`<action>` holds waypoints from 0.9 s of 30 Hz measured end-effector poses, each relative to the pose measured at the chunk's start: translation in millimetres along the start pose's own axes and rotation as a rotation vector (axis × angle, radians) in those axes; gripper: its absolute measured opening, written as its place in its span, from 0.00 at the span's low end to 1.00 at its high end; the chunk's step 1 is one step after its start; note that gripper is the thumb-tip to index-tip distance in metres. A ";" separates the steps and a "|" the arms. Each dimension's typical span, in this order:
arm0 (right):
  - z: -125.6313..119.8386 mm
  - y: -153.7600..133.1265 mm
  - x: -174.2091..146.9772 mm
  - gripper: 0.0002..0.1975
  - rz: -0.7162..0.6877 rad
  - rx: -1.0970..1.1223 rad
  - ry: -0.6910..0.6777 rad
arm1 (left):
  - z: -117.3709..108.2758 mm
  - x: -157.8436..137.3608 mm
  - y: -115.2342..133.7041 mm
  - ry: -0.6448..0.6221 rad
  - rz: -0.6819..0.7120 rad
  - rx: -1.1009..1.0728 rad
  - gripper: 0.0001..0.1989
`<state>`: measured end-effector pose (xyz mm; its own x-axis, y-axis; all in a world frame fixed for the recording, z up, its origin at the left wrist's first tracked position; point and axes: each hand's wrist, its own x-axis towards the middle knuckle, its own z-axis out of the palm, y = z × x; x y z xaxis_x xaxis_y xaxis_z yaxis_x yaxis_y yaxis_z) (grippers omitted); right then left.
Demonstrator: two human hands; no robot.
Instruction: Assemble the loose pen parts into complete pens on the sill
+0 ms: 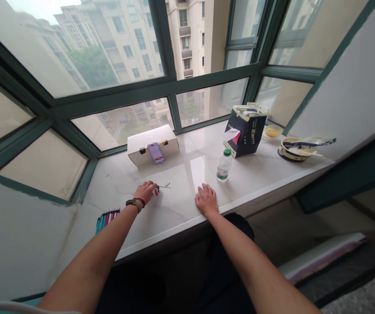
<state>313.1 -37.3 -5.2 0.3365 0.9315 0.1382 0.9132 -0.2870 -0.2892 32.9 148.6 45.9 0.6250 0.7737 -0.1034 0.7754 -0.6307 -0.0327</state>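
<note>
My left hand [144, 192] is low over the pale marble sill [177, 205], fingers curled down and pinched on what looks like a red pen [156, 191] with a black end. Most of it is hidden under the fingers. Just past the fingertips lies a thin metal piece [165, 186], too small to make out. Several teal, red and white pens [107, 219] with black ends lie in a row left of my left forearm. My right hand [207, 199] rests flat on the sill near its front edge, fingers spread, holding nothing.
A clear bottle [224, 165] with a green cap stands beyond my right hand. Behind are a white box [141, 146] and a dark carton [248, 135]. A small bowl [274, 131] and a takeaway bowl [292, 151] sit at the right. Windows border the back.
</note>
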 end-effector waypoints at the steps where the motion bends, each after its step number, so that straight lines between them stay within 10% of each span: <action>1: -0.4 -0.2 0.0 0.23 0.001 0.002 -0.005 | 0.4 -0.8 0.4 0.000 0.031 -0.008 0.19; 16: -2.0 -1.2 -0.8 0.23 0.008 0.000 0.000 | -3.6 -20.7 17.4 0.053 0.091 -0.009 0.12; 27: 5.5 -0.7 -0.8 0.23 0.004 -0.024 0.020 | 45.1 -148.2 53.2 0.288 -0.338 -0.536 0.15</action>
<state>310.9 -36.7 -10.3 0.3441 0.9259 0.1558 0.9171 -0.2959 -0.2671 -22.5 -2.3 14.7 0.2831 0.9543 0.0960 0.8233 -0.2932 0.4860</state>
